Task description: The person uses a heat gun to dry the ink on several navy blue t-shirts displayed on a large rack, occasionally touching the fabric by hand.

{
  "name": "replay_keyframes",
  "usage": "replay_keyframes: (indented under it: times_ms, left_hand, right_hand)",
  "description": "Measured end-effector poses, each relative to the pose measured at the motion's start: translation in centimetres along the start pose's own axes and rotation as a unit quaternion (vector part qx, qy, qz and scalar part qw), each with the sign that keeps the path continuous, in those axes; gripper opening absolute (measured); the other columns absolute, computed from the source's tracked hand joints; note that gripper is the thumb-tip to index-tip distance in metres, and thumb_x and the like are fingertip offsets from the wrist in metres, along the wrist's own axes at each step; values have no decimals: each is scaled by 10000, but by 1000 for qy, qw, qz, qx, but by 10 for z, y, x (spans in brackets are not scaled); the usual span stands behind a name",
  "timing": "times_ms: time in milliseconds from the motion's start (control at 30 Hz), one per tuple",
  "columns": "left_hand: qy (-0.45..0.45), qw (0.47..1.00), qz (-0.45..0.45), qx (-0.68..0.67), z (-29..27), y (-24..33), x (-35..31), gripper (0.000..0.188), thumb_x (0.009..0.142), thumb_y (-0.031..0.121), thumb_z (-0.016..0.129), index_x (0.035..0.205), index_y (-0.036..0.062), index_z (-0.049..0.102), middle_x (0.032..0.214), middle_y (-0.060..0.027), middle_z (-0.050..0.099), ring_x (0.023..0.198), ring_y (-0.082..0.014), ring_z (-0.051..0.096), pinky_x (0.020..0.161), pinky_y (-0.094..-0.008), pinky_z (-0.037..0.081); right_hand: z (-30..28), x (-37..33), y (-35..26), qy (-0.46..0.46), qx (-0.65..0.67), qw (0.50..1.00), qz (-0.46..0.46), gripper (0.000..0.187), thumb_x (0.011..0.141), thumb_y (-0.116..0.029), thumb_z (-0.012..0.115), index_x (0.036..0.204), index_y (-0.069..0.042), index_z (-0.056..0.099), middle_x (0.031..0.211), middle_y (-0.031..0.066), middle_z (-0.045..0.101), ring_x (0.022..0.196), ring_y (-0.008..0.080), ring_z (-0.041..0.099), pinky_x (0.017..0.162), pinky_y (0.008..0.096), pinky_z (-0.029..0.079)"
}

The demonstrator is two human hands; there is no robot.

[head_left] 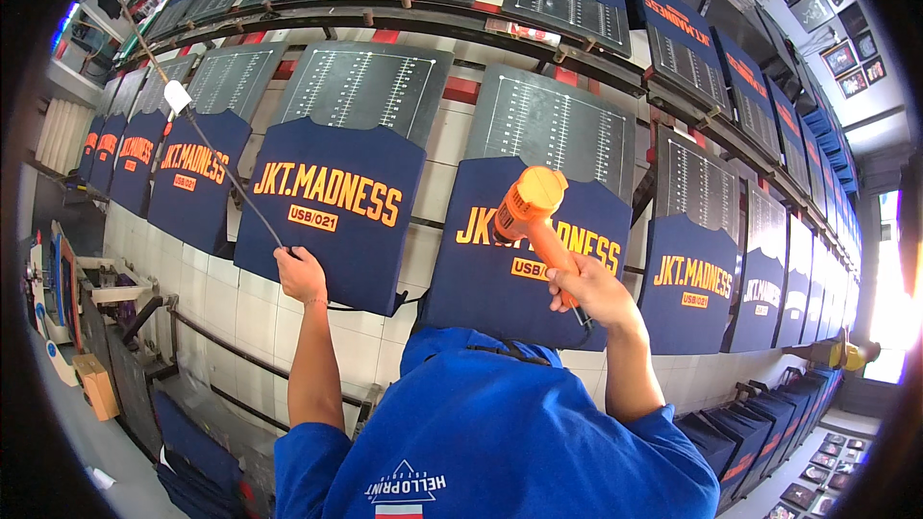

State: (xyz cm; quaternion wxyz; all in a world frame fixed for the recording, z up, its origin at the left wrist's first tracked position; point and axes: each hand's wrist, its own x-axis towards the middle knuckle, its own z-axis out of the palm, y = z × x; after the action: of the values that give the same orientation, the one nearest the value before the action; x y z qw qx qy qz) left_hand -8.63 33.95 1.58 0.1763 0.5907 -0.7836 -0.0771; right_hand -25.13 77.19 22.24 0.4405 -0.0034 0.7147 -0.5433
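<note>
My right hand (598, 290) grips the handle of an orange heat gun (535, 197), fingers wrapped round it. The heat gun's dark nozzle points left, over a navy shirt (481, 293) with orange and yellow lettering, partly hidden by the tool. That shirt lies on a dark board (553, 115) marked with white ruled scales. Closed round a thin grey cable (229, 168) is my left hand (302, 277). The cable rises to the upper left, with a white fitting (178, 97) on it. Just behind the left hand lies another printed navy shirt (327, 187).
Further shirts on boards stretch left and right, including a shirt (692, 279) on the right. Behind them runs a dark metal rail (423, 23) with a second row of boards. A metal bar (226, 356) and a wooden block (94, 386) are at lower left.
</note>
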Motion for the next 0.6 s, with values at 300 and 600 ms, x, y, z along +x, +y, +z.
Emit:
replay_keyframes:
  times_ms: [300, 600]
  left_hand:
    - [-21, 1000, 6, -12, -4, 0, -2, 277, 975, 264, 504, 1130, 39, 549, 1103, -150, 696, 967, -390, 679, 791, -511, 533]
    - [-69, 995, 17, -64, -10, -7, -19, 265, 972, 231, 507, 1121, 14, 535, 1102, -192, 684, 998, -406, 666, 824, -496, 529]
  right_hand:
    - [15, -16, 0, 3, -13, 1000, 12, 240, 962, -206, 635, 1030, 13, 563, 803, 30, 600, 650, 116, 642, 579, 252, 511]
    - [-7, -21, 7, 1, -9, 1000, 15, 259, 965, -209, 633, 1052, 19, 549, 793, 33, 589, 648, 116, 638, 580, 255, 507]
